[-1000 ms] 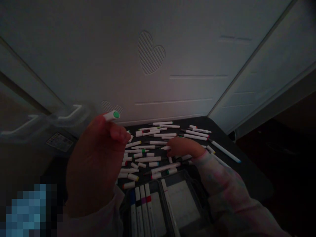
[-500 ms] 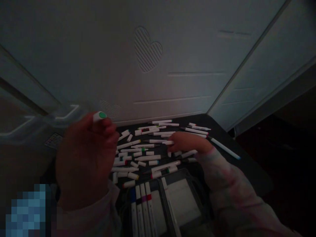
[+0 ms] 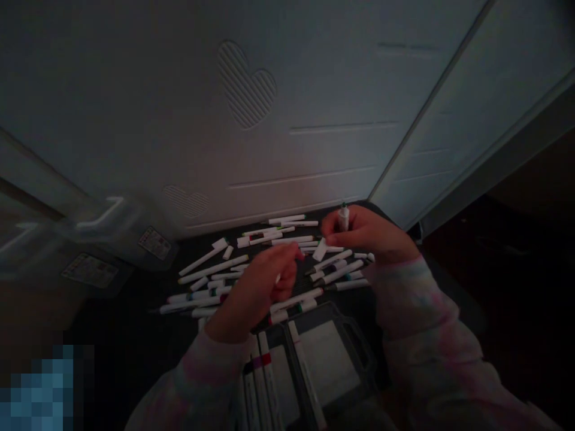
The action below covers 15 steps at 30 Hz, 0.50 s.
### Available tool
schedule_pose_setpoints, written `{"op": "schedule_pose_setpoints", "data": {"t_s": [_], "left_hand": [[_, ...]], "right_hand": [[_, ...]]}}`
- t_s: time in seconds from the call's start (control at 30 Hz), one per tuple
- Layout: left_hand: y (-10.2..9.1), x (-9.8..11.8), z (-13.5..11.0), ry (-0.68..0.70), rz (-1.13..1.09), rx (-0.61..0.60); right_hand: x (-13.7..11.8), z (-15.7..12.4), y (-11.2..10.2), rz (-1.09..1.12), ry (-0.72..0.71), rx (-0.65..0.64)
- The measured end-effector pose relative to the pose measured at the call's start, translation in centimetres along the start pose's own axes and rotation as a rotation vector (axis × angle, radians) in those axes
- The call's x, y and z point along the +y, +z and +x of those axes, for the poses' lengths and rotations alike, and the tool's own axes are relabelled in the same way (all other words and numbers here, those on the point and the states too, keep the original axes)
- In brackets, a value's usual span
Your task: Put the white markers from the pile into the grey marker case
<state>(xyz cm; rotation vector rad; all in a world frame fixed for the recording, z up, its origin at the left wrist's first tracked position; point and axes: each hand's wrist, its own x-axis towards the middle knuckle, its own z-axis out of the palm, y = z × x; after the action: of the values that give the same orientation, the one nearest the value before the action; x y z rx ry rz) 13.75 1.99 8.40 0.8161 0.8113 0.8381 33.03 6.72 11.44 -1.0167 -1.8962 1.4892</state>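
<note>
Right hand (image 3: 366, 233): fingers pinch marker (image 3: 344, 220) above bench (image 3: 197, 244), toward back right corner; nib (image 3: 344, 206) up, presumably against smearing | left hand (image 3: 265, 275): fingers curled, cannot tell if grasping | case (image 3: 327, 347) nearest wearer, likely for reach

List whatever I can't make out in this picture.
In the head view:
- Near end of the case: cut off by the bottom edge.
- Lower part of the green-tipped marker: hidden by the right hand.
- Whatever the left hand may hold: mostly hidden by the hand itself.
- Print on the box labels: too small and blurred.
</note>
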Motion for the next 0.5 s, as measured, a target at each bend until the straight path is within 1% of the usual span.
{"op": "schedule_pose_setpoints", "data": {"t_s": [0.1, 0.2, 0.27, 0.33, 0.43, 0.5], "left_hand": [[0.3, -0.6, -0.1, -0.01, 0.148, -0.081], [0.2, -0.5, -0.2, -0.002, 0.224, -0.083], [0.2, -0.3, -0.4, -0.006, 0.201, -0.089], [0.4, 0.1, -0.6, -0.001, 0.112, -0.086], [0.7, 0.9, -1.3, 0.018, -0.092, -0.067], [1.0, 1.4, -1.8, 0.01, -0.232, -0.062]], "right_hand": [[-0.3, 0.3, 0.7, -0.02, -0.015, -0.121], [-0.4, 0.5, 1.3, -0.003, -0.032, -0.202], [-0.3, 0.7, 1.8, 0.048, -0.048, -0.208], [-0.3, 1.0, 2.4, 0.16, -0.061, -0.152], [-0.9, 1.3, 3.4, 0.413, -0.103, 0.016], [-1.5, 1.2, 4.2, 0.566, -0.115, 0.095]]}}
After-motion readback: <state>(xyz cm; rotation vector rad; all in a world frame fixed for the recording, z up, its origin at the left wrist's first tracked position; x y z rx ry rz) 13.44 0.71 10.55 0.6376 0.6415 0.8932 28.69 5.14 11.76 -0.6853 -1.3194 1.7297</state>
